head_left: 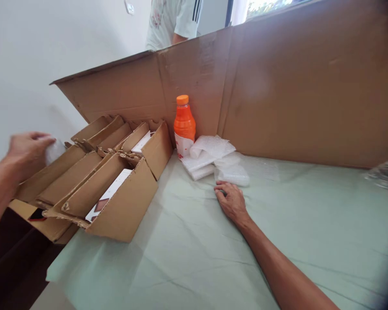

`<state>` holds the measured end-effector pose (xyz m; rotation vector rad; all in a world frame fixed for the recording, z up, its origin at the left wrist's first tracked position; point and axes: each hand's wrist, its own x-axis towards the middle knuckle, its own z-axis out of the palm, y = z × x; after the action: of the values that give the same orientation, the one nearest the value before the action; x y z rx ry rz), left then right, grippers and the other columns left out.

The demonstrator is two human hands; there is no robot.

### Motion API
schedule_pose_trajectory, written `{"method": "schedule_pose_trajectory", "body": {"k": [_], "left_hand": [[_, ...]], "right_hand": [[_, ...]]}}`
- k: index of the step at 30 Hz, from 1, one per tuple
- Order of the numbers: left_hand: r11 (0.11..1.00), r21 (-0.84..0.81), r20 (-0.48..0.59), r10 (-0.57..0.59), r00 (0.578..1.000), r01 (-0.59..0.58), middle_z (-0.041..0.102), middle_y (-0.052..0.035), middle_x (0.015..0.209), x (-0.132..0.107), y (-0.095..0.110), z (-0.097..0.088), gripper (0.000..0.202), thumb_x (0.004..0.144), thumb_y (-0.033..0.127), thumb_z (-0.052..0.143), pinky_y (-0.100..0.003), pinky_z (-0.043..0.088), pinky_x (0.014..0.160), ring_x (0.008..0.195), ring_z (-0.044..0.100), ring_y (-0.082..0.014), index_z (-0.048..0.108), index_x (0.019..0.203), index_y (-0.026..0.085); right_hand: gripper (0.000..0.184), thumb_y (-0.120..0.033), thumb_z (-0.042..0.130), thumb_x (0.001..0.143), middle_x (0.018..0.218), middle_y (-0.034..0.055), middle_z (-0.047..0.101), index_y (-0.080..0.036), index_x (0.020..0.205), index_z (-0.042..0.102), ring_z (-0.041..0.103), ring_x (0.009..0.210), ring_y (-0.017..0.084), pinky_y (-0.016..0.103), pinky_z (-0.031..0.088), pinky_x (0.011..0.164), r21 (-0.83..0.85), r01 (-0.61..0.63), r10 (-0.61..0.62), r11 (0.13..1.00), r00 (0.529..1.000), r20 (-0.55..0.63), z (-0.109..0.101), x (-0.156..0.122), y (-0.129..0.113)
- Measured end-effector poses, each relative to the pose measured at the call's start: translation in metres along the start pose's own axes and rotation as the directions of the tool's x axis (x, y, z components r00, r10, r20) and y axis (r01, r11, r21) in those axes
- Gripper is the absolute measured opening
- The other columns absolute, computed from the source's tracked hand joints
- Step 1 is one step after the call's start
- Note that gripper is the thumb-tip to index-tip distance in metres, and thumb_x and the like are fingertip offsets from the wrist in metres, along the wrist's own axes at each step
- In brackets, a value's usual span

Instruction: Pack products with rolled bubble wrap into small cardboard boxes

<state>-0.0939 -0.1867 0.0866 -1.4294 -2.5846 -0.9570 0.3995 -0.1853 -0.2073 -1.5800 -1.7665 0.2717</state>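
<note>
At the far left my left hand (pixel 30 153), slightly blurred, is closed on a piece of clear bubble wrap (pixel 55 150) beside the cardboard boxes. My right hand (pixel 231 201) rests on the green cloth with its fingers loosely bent and holds nothing that I can see. Just beyond its fingertips lies a pile of folded bubble wrap (pixel 208 157). The open-topped cardboard boxes (pixel 126 211) stand in rows on the left. White printed cartons (pixel 108 196) show inside some of them.
An orange bottle (pixel 185 127) stands upright behind the bubble wrap. A tall cardboard panel (pixel 294 86) walls off the back of the cloth-covered table (pixel 181 254). Clear plastic (pixel 386 174) lies at the right edge. Behind the panel stands a person in a white shirt (pixel 173 21).
</note>
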Motion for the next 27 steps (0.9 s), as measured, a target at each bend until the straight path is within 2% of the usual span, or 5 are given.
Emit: {"method": "schedule_pose_trajectory", "body": {"k": [7, 12, 15, 21, 27], "left_hand": [[0.748, -0.353, -0.098, 0.569, 0.817, -0.563, 0.067, 0.0063, 0.086, -0.113, 0.142, -0.001, 0.038, 0.081, 0.043, 0.064, -0.026, 0.048, 0.073, 0.074, 0.055, -0.0091, 0.074, 0.110, 0.021], [0.551, -0.693, 0.189, 0.762, 0.620, -0.466, 0.071, -0.0043, 0.089, -0.169, 0.251, 0.108, 0.022, 0.082, 0.031, 0.064, -0.033, 0.053, 0.078, 0.084, 0.066, -0.0183, 0.073, 0.095, 0.016], [0.613, -0.633, 0.235, 0.734, 0.637, -0.473, 0.070, -0.0103, 0.098, -0.177, 0.302, 0.188, 0.028, 0.091, 0.027, 0.055, -0.039, 0.053, 0.085, 0.094, 0.067, -0.0237, 0.069, 0.110, 0.013], [0.656, -0.277, 0.400, 0.743, 0.537, -0.702, 0.036, -0.0201, 0.158, -0.211, 0.297, 0.301, 0.062, 0.088, 0.037, 0.067, -0.061, 0.029, 0.113, 0.144, 0.035, -0.0438, 0.049, 0.146, 0.023], [0.584, -0.139, 0.512, 0.733, 0.447, -0.800, 0.052, -0.0232, 0.146, -0.234, 0.270, 0.330, 0.047, 0.096, 0.037, 0.051, -0.067, 0.023, 0.113, 0.136, 0.044, -0.0422, 0.059, 0.137, 0.015]], "right_hand": [[0.023, -0.018, 0.052, 0.087, 0.118, 0.0080, 0.074, -0.021, 0.091, 0.074, 0.061, 0.109, 0.026, 0.040, 0.039, 0.091, -0.027, -0.036, 0.037, 0.999, 0.999, 0.026, -0.001, -0.003, -0.009], [0.021, -0.015, 0.055, 0.087, 0.118, 0.0080, 0.074, -0.021, 0.092, 0.074, 0.061, 0.109, 0.026, 0.039, 0.039, 0.091, -0.029, -0.064, 0.065, 0.998, 0.997, 0.039, -0.007, -0.004, -0.017], [0.022, -0.014, 0.056, 0.087, 0.121, 0.0071, 0.073, -0.022, 0.094, 0.075, 0.061, 0.111, 0.025, 0.037, 0.039, 0.092, -0.033, -0.075, 0.077, 0.997, 0.995, 0.060, -0.010, -0.005, -0.019], [0.024, -0.016, 0.054, 0.091, 0.119, 0.0066, 0.072, -0.021, 0.098, 0.075, 0.058, 0.110, 0.025, 0.036, 0.037, 0.090, -0.058, -0.094, 0.100, 0.994, 0.989, 0.105, -0.012, -0.009, -0.021], [0.023, -0.019, 0.053, 0.092, 0.115, 0.0063, 0.072, -0.022, 0.099, 0.075, 0.057, 0.108, 0.024, 0.035, 0.035, 0.089, -0.081, -0.103, 0.112, 0.991, 0.987, 0.118, -0.012, -0.009, -0.020]]}}
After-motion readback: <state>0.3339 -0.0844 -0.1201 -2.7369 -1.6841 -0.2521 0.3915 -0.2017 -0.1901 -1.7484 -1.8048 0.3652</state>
